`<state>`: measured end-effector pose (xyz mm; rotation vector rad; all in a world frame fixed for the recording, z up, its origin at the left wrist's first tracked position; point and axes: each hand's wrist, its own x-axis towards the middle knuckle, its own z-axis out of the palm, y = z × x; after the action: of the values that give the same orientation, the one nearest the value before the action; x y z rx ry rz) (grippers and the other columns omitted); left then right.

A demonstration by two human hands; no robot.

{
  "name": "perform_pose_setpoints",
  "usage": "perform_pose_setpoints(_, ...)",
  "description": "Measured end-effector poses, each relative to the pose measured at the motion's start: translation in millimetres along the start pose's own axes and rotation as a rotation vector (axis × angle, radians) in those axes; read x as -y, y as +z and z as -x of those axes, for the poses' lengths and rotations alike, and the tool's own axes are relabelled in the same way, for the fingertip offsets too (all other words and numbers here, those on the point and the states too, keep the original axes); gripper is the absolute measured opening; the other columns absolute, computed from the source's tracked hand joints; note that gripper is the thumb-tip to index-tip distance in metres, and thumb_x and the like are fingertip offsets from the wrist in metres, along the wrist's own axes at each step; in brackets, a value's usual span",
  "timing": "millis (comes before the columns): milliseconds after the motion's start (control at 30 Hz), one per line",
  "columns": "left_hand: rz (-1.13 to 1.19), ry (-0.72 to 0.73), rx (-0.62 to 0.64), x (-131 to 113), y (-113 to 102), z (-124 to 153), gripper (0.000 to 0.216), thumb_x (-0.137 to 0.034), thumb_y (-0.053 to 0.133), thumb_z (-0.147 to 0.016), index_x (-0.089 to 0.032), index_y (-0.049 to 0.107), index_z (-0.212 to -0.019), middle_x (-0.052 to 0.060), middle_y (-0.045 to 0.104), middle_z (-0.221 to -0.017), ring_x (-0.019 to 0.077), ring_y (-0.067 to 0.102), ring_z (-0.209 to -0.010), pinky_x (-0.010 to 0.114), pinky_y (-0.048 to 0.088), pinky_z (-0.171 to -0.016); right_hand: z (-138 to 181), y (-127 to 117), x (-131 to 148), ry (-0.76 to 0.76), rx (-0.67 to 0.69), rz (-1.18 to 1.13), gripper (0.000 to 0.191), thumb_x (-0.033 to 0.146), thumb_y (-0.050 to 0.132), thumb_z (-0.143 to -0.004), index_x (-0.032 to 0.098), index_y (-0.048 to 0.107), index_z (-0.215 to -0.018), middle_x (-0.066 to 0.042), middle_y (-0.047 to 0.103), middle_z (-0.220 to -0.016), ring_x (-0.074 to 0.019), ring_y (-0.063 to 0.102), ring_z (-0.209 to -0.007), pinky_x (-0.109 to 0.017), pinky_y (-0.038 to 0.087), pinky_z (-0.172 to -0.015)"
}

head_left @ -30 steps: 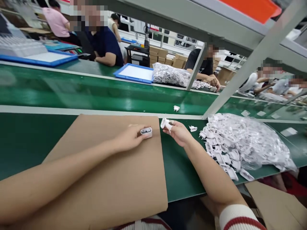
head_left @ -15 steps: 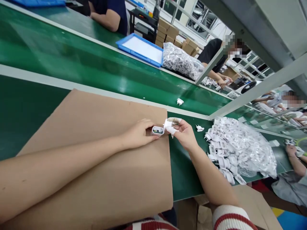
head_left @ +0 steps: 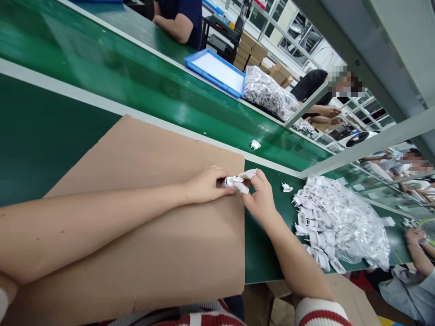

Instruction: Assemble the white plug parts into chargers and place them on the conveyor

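Observation:
My left hand [head_left: 205, 184] is closed around a small white charger housing [head_left: 228, 182] at the right edge of a brown cardboard sheet [head_left: 142, 226]. My right hand [head_left: 260, 197] pinches a white plug piece [head_left: 242, 186] and presses it against the housing's open end. The two parts touch between my fingertips, and a white finger cot covers one right fingertip. Both hands rest low over the green bench [head_left: 50, 136].
A clear bag spilling several white plug pieces [head_left: 336, 219] lies to the right. Loose plugs sit on the bench [head_left: 286, 187] and on the green conveyor [head_left: 254, 145]. A blue tray [head_left: 220, 72], another bag [head_left: 268, 93] and other workers are across the belt. Grey frame struts [head_left: 367, 145] cross overhead.
My hands have come together: the plug piece in my right hand now meets the housing in my left. The camera has tilted down and to the right.

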<state>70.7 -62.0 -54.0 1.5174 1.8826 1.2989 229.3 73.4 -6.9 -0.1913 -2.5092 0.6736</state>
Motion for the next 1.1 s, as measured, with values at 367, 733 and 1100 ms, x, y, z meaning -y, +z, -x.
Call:
perform_pose_setpoints(367,0.028,0.013,-0.001,0.1,0.2,-0.3,0.032,-0.052,0.077,-0.083,-0.022,0.075,-0.093,0.006,0.073,-0.092,0.0287,0.066,-0.095,0.039,0.051,-0.082,1.4,7.1,-2.3,-0.036,-0.022,-0.005,0.026,0.018,0.061,-0.092,0.026,0.074,-0.113,-0.007,0.074,-0.1,-0.0235,0.068,-0.093,-0.039,0.058,-0.085)
perform_pose_setpoints(733,0.037,0.0,-0.006,-5.6,-0.8,0.8,0.026,-0.046,0.078,-0.081,-0.022,0.073,-0.088,0.008,0.074,-0.091,0.0295,0.067,-0.095,0.039,0.051,-0.083,-6.6,4.2,0.2,-0.01,0.114,0.142,0.022,0.01,0.062,-0.085,0.024,0.073,-0.098,-0.009,0.071,-0.093,-0.0297,0.066,-0.09,-0.044,0.057,-0.078)
perform_pose_setpoints(1100,0.023,-0.067,0.037,-13.8,2.8,2.2,0.034,-0.058,0.07,-0.083,-0.026,0.076,-0.093,0.008,0.075,-0.099,0.0346,0.068,-0.102,0.048,0.054,-0.09,-7.0,5.4,-7.4,-0.014,0.144,-0.006,0.028,0.006,0.058,-0.079,0.019,0.072,-0.099,-0.007,0.073,-0.1,-0.0217,0.065,-0.098,-0.033,0.051,-0.09)
